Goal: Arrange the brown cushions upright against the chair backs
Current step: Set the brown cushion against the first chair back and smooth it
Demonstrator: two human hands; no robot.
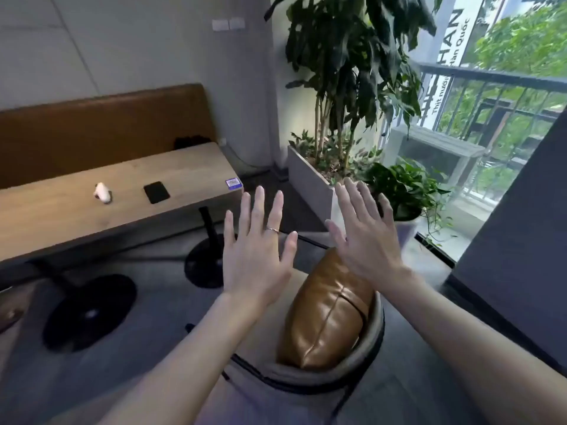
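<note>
A shiny brown leather cushion (pixel 328 314) stands on edge inside a grey round-backed chair (pixel 310 378), leaning against the curved back on its right side. My left hand (pixel 256 253) hovers above the chair seat, fingers spread, palm facing away, a ring on one finger. My right hand (pixel 365 240) is raised just over the cushion's far end, fingers also spread. Neither hand touches the cushion. Both hold nothing.
A long wooden table (pixel 61 216) on black round bases stands to the left, with a black phone (pixel 156 192) and a small white object (pixel 102 193) on it. A brown bench back (pixel 101 130) lines the wall. Planters (pixel 310 182) and a glass balcony wall lie ahead right.
</note>
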